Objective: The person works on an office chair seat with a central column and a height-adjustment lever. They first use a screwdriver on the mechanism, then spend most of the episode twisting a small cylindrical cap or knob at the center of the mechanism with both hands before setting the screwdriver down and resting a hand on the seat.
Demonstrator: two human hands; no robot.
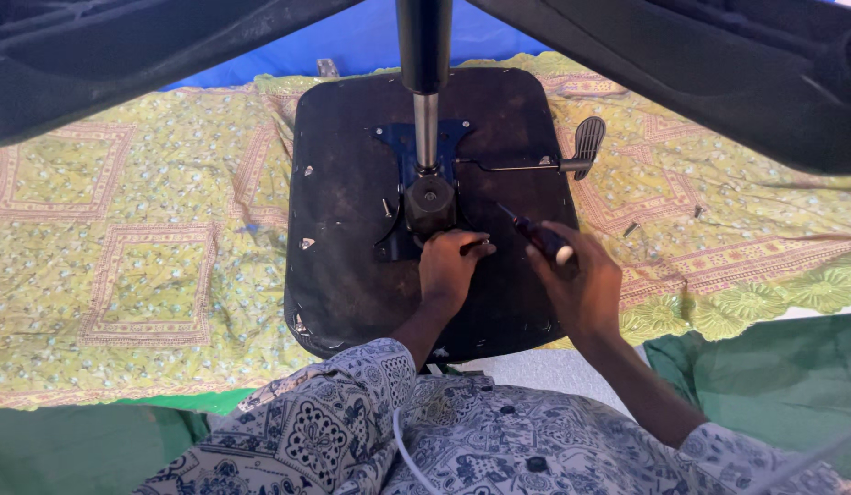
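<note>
Left hand (451, 266) pinches near edge of mechanism plate (423, 174) on upturned chair seat (352, 202); right hand (576, 280) grips screwdriver (535, 234); loose screws (631, 227) lie right, plate seemingly partly unfastened.

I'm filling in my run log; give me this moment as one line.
left hand: on mechanism plate | right hand: gripping screwdriver | seat underside: facing up on patterned cloth | loose screw: on seat

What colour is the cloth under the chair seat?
The cloth is yellow-green with small flowers and pinkish rectangle borders, seen best in the head view.
</note>
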